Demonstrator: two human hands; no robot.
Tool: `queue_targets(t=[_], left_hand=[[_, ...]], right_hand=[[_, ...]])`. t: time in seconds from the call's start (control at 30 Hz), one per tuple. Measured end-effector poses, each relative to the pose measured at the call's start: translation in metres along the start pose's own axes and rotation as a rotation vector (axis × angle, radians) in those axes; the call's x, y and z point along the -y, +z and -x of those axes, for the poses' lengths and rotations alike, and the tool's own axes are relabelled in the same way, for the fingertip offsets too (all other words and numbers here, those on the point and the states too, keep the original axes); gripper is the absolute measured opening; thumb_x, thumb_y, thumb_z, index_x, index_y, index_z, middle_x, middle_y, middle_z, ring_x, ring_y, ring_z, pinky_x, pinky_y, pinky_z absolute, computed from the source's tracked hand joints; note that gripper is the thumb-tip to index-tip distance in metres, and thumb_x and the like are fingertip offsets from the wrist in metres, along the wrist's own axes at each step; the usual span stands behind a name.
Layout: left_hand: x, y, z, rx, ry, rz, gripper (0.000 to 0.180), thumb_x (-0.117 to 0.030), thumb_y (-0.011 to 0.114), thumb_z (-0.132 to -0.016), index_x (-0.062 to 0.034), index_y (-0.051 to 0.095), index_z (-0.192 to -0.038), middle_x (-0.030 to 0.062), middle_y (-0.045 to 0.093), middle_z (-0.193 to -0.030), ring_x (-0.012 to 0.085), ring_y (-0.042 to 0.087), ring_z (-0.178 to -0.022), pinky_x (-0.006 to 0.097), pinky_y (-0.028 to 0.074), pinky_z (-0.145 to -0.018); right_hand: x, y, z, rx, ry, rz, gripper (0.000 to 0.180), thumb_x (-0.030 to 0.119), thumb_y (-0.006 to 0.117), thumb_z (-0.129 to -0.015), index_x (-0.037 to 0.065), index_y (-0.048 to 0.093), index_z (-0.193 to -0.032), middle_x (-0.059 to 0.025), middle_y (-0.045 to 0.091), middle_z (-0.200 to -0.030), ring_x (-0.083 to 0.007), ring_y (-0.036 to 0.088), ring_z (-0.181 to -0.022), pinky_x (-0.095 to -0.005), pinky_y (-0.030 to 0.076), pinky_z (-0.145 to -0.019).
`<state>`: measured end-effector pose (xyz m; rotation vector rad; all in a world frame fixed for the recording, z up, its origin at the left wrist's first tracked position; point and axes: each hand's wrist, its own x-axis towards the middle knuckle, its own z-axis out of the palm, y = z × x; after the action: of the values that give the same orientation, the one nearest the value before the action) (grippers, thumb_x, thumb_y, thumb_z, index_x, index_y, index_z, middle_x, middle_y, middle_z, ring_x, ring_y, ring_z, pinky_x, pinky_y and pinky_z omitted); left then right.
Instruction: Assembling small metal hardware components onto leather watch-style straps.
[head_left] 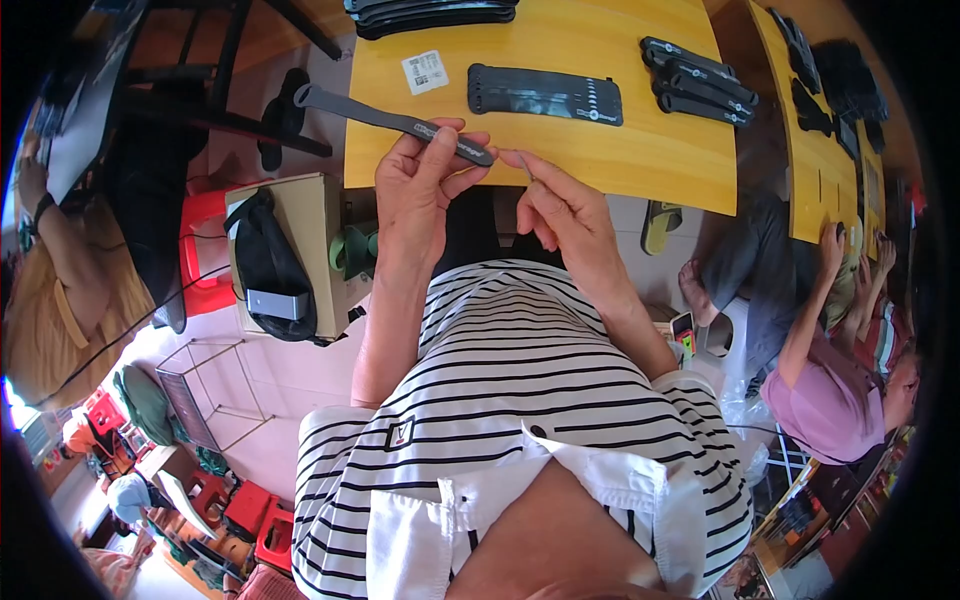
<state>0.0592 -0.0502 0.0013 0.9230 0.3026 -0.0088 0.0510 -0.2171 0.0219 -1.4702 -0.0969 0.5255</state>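
A long dark grey strap (pixel 365 113) with an eyelet at its far-left end and pale print on it is pinched between the thumb and fingers of my left hand (pixel 420 195). Its rounded right end points toward my right hand (pixel 572 212), whose thumb and forefinger close on something small and thin beside that tip; I cannot make out what it is. Beyond my hands, a flat row of dark straps (pixel 540 95) lies on the yellow table (pixel 590 165). A white label (pixel 424 72) with a printed code lies left of that row.
More straps sit in a loose pile (pixel 700 82) at the table's right and a stack (pixel 430 14) at the far edge. A cardboard box (pixel 320 235) with a black bag (pixel 270 255) stands left. Other people sit at both sides; a slipper (pixel 660 228) lies on the floor.
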Motion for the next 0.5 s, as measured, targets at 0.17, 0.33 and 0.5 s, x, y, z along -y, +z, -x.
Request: queue_targets(t=[0.17,0.33,0.5], left_hand=[[0.0,-0.003,-0.001,-0.009,-0.006,-0.003,0.025,-0.018,0.058,-0.088,0.0027,0.055,-0.101,0.0164,0.064,-0.088,0.0212,0.066,-0.077,0.025,0.056,-0.066],[0.002,-0.004,-0.001,-0.019,-0.006,-0.01,0.025,-0.019,0.059,-0.087,0.0026,0.056,-0.1,0.0164,0.064,-0.087,0.0213,0.066,-0.076,0.026,0.056,-0.066],[0.002,-0.004,-0.001,-0.035,0.02,-0.043,0.026,-0.019,0.06,-0.087,0.0027,0.056,-0.1,0.0161,0.064,-0.087,0.0209,0.066,-0.076,0.026,0.056,-0.065]], right_hand=[[-0.006,-0.002,0.0,-0.017,-0.029,-0.035,0.034,0.013,0.043,-0.092,0.006,0.052,-0.124,0.0011,0.049,-0.066,-0.0038,0.038,-0.054,-0.0162,0.034,-0.049],[-0.007,0.0,0.003,0.04,-0.065,0.102,0.033,0.008,0.048,-0.09,0.005,0.053,-0.122,-0.0019,0.056,-0.07,-0.0059,0.047,-0.058,-0.0184,0.041,-0.053],[0.002,0.005,0.004,-0.034,-0.153,0.327,0.036,0.001,0.051,-0.086,0.007,0.054,-0.122,-0.0072,0.059,-0.07,-0.011,0.056,-0.062,-0.0215,0.046,-0.059]])
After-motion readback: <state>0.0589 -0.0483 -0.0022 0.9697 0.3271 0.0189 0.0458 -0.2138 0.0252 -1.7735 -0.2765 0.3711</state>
